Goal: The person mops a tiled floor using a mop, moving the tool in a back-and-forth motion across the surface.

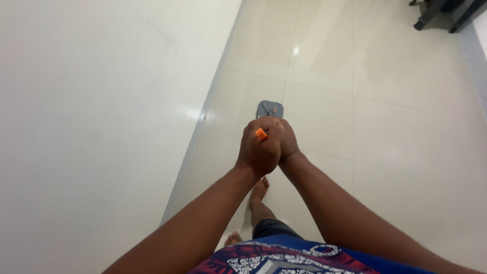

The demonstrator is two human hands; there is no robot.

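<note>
While I look down from the head cam, both fists sit stacked together over the floor, approx. centre frame. Left hand [259, 149] is curled tight round a thin upright handle; its orange end cap [261, 134] pokes out at the top of the fist. Right hand [289, 141] is pressed against the left from the far side, also closed; I can't tell how much of the handle it wraps, as the left fist hides it. Handle shaft itself isn't visible below the fists.

Beyond the knuckles a grey flat mop head [269, 108] lies on the floor tiles [385, 152], partly covered by the hands. It carries a small reddish mark, too small to make out.

No pkgs, labels or signs visible.

Edges & room: white wall [91, 127] fills the left side; its base line runs diagonally, close to the mop head's left. Bare feet [258, 195] stand just beside that line. Tiles to the right are glossy, pale, w/ a light glare spot. Dark furniture legs [431, 15] stand at the top right corner, well apart from the hands.
</note>
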